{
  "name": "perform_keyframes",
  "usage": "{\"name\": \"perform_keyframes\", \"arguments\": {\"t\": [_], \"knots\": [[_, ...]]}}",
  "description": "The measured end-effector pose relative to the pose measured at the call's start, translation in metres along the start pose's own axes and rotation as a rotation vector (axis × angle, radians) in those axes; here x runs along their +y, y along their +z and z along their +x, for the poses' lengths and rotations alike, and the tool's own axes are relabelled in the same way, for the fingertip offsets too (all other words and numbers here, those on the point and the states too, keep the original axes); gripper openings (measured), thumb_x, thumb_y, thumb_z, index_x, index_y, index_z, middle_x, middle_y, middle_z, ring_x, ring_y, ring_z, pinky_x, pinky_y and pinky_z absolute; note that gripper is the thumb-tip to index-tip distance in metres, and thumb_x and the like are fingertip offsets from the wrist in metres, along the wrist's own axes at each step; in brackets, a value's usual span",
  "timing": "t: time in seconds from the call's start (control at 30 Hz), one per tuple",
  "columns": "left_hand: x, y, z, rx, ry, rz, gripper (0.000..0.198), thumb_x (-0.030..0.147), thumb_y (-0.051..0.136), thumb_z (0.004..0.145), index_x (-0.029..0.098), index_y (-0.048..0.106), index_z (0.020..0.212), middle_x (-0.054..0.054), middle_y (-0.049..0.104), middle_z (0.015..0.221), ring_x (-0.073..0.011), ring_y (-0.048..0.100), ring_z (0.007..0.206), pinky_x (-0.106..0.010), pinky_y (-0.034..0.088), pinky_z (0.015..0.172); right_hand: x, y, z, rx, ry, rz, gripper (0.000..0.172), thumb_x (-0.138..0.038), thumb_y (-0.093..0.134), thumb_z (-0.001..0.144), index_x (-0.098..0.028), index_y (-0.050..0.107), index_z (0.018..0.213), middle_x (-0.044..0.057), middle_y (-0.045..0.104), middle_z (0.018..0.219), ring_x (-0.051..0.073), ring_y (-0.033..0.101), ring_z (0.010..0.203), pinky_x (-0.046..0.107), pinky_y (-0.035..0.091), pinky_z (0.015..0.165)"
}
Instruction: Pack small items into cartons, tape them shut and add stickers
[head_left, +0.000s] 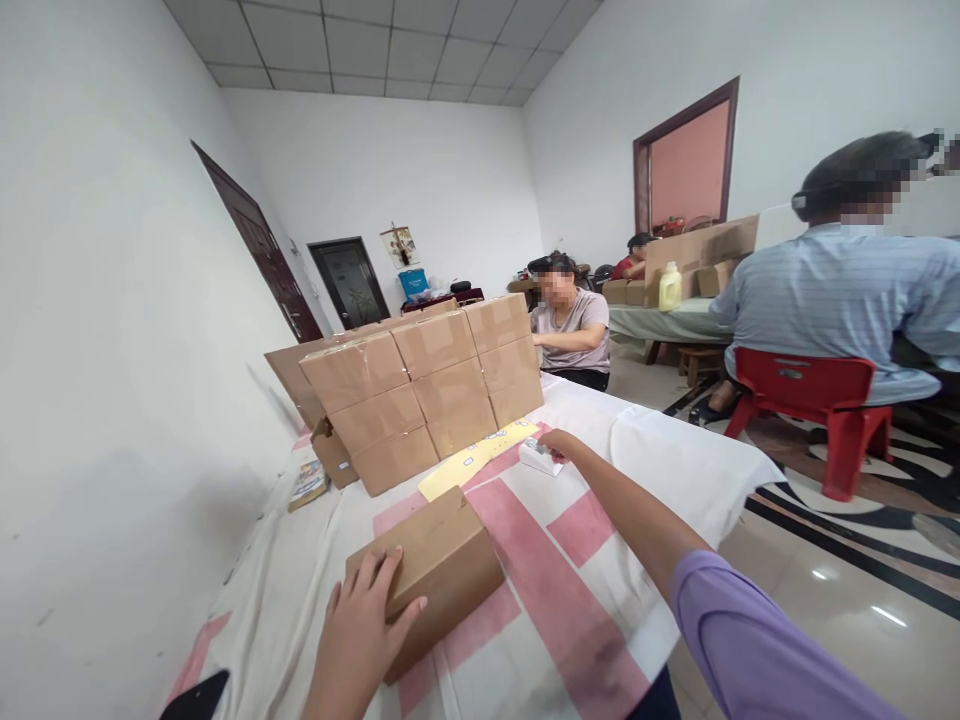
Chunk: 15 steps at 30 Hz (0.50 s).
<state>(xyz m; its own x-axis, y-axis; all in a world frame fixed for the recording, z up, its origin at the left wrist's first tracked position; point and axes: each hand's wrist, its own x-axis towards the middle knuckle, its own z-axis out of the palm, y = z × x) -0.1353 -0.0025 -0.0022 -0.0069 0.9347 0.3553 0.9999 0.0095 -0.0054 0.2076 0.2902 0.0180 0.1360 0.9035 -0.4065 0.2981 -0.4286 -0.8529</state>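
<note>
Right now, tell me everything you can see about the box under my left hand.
The box is plain brown, apparently cardboard, oblong, its top looking closed, with a small notch or tab near the far end. It sits slantwise on the pink-and-white cloth, apart from the stacked boxes beyond. Your left hand rests on it, fingers on top, thumb against the side.

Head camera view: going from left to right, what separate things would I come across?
Dark flat object → book → brown box under the left hand → small white item at the right hand → pale yellow bottle → red chair.
</note>
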Motion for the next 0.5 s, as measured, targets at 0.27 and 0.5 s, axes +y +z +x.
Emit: {"name": "perform_keyframes", "arguments": {"t": [0.27, 0.5], "knots": [[0.0013, 0.002, -0.0021, 0.013, -0.019, -0.028, 0.056, 0.047, 0.052, 0.089, 0.02, 0.057, 0.139, -0.014, 0.059, 0.139, -0.0335, 0.058, 0.122, -0.053, 0.044, 0.103, -0.0005, -0.0035, 0.0086, -0.049, 0.184, -0.047, 0.034, -0.033, 0.063, 0.098, -0.015, 0.06, 0.126, 0.01, 0.063, 0.123, 0.021, 0.066, 0.102, 0.04, 0.059, 0.085], [0.0019, 0.0024, -0.0048, 0.049, -0.015, -0.034, 0.054, 0.047, 0.053, 0.09, 0.02, 0.057, 0.138, -0.014, 0.06, 0.138, -0.0331, 0.057, 0.121, -0.052, 0.044, 0.102, 0.0071, -0.0031, 0.0108, -0.021, 0.162, 0.028, 0.033, -0.033, 0.063, 0.098, -0.015, 0.06, 0.125, 0.009, 0.064, 0.121, 0.021, 0.066, 0.1, 0.039, 0.059, 0.083]]}}
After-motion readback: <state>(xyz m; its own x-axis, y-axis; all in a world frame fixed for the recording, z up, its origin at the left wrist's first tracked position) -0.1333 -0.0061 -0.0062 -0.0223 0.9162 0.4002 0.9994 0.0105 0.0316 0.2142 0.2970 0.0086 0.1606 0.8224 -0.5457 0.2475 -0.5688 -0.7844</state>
